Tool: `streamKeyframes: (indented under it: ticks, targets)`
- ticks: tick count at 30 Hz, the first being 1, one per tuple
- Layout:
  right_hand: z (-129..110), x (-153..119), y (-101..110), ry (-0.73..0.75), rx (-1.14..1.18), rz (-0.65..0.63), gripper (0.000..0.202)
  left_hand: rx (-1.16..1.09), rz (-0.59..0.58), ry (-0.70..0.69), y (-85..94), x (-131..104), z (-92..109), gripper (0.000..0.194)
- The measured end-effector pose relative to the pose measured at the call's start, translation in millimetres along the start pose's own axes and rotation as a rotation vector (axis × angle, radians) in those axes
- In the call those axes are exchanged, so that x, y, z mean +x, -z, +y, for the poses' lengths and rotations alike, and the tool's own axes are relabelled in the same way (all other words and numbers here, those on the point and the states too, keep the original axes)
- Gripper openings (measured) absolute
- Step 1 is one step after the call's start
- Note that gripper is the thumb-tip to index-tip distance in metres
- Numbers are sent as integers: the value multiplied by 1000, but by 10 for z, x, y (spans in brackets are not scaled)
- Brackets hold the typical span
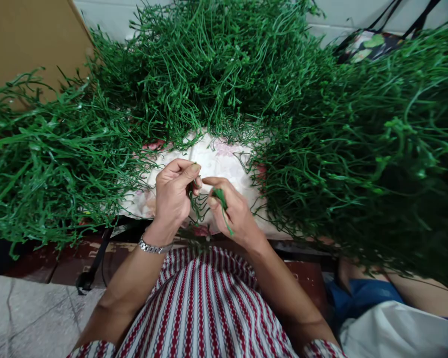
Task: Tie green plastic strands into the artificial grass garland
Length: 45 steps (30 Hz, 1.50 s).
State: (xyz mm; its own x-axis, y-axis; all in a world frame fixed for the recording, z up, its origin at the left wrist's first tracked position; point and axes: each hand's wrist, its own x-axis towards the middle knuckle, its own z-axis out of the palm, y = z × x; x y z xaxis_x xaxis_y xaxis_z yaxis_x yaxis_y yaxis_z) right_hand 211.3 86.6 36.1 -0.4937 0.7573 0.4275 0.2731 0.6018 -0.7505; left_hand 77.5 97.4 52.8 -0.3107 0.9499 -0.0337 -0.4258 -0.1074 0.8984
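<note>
My left hand [173,194], with a metal watch band on its wrist, is closed, pinching thin green stems between thumb and fingers. Dark strands of these stems [198,208] hang below the fingertips. Close beside it, my right hand [236,211] is curled around a short green leafy piece [221,198] that sticks out past the thumb. The fingertips of both hands nearly meet over a pale flowered cloth [209,159]. Which exact plant it is cannot be made out; many stems carry small bud-like tips.
Tangled heaps of green stems lie at the left [48,159], the back [216,64] and the right [358,164]. A dark patterned bag [373,45] rests at the back right. Another person's leg [421,293] shows at the lower right. A tan panel [30,40] stands at the back left.
</note>
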Motion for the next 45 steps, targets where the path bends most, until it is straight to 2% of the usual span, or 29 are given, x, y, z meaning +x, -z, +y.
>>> streamKeyframes:
  ticks: [3, 6, 8, 11, 14, 17, 19, 21, 23, 27, 32, 35, 42, 45]
  targets:
    - [75, -16, -188, -116, 92, -20, 11, -70, 14, -51, 3, 15, -16, 14]
    - [83, -65, -243, -183, 90, 115, 10, -27, -19, -113, 60, 10, -41, 9]
    - [80, -80, -232, -173, 69, 197, 6, 49, -33, -128, 133, -44, -48, 18]
    - [80, -81, -216, -105, 29, 249, 5, 262, -48, -74, 260, -209, -43, 22]
    - [78, -88, -235, -24, 5, 260, 8, 439, -157, 46, 345, -374, -49, 18]
    - [70, -93, -241, -6, 9, 246, 8, 386, -128, 66, 372, -437, -83, 11]
    - [65, -82, -208, -52, 36, 250, 8, 348, -75, 70, 381, -426, -106, 8]
    - [64, -63, -154, -126, 74, 261, 8, 357, -81, 106, 391, -402, -114, 7]
    - [65, -48, -105, -151, 98, 226, 10, 348, -123, 152, 396, -386, -107, 6]
    - [83, -53, -78, -54, 129, 98, 22, 240, -165, 200, 376, -382, -79, 6]
    - [152, -58, -110, 83, 141, 21, 41, 116, -138, 255, 350, -378, -80, 9]
    - [191, -52, -130, 122, 62, -22, 50, 97, -82, 192, 353, -384, -103, 10]
    - [195, -77, -205, 63, -26, -37, 31, 264, -31, -3, 349, -438, -154, 7]
    - [184, -84, -220, 63, -3, -27, 28, 285, -79, 16, 373, -436, -135, 6]
